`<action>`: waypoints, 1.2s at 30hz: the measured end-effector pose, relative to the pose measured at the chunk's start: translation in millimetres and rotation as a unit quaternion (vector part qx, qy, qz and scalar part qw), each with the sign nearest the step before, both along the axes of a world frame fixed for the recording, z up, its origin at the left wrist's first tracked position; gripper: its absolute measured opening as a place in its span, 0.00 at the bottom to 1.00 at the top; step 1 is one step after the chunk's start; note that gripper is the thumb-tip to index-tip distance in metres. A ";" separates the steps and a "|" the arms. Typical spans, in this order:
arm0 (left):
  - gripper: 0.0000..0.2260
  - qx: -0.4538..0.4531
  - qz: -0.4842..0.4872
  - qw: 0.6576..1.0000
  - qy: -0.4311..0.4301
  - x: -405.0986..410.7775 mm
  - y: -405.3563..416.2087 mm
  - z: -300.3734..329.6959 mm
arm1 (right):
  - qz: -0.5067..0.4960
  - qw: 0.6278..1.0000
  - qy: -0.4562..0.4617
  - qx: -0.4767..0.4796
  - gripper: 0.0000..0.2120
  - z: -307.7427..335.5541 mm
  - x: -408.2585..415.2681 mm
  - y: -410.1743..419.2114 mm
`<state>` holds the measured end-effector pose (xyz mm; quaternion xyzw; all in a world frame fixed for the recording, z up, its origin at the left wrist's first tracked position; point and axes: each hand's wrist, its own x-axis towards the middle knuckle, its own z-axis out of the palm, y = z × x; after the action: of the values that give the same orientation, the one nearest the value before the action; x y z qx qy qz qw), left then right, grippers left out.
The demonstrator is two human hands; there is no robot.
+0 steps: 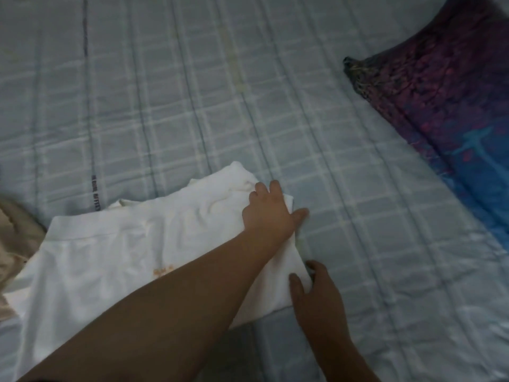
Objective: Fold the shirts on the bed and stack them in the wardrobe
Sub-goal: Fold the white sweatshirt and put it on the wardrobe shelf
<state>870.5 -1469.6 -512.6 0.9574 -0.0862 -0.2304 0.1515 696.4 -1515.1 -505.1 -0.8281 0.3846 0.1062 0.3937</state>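
Note:
A white shirt (115, 257) with a small orange print lies spread on the bed, partly folded along its right side. My left hand (271, 213) reaches across it and rests flat on its far right edge, fingers spread and pressing the cloth. My right hand (316, 288) is at the shirt's near right corner, with thumb and fingers pinching the folded edge. My left forearm covers part of the shirt's lower half.
The bed is covered by a pale blue checked sheet (248, 111). A purple and blue patterned pillow (451, 100) lies at the right. A beige garment (13, 244) shows at the left edge, beside the white shirt.

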 end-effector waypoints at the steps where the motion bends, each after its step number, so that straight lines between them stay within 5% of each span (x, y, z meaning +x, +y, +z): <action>1: 0.36 0.009 -0.002 1.000 -0.004 1.2 -2.7 -2.6 | 0.000 1.000 0.000 0.010 0.19 1.7 1.4 0.7; 4: 0.25 -0.001 0.001 1.000 -0.028 5.0 -2.3 -5.2 | 0.006 0.999 -0.001 0.050 0.08 6.1 5.9 2.8; 7: 0.18 -0.096 0.050 0.994 -0.002 9.4 11.6 7.1 | -0.004 0.994 -0.024 0.111 0.08 20.6 8.0 11.8; 15: 0.22 -0.382 0.186 0.901 0.087 31.3 161.7 88.7 | 0.065 0.980 -0.128 0.141 0.16 91.9 9.2 119.2; 20: 0.26 -0.454 0.218 0.850 0.156 32.0 308.0 115.9 | 0.141 0.965 -0.162 0.149 0.21 106.9 8.1 235.5; 25: 0.29 -0.395 0.219 0.884 0.122 18.6 428.8 101.4 | 0.254 0.933 -0.232 0.103 0.28 92.1 3.8 337.7; 33: 0.30 -0.317 0.201 0.921 0.102 -26.1 526.3 12.1 | 0.434 0.897 -0.081 0.017 0.35 13.9 -28.7 419.2; 36: 0.31 -0.282 0.192 0.940 0.035 -28.9 528.2 0.0 | 0.475 0.876 -0.077 0.028 0.36 14.3 -32.1 420.0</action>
<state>841.6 -941.4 -512.6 0.8654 0.0431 -0.1961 0.4591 664.3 -1095.2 -490.8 -0.9053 -0.0896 0.2271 0.3477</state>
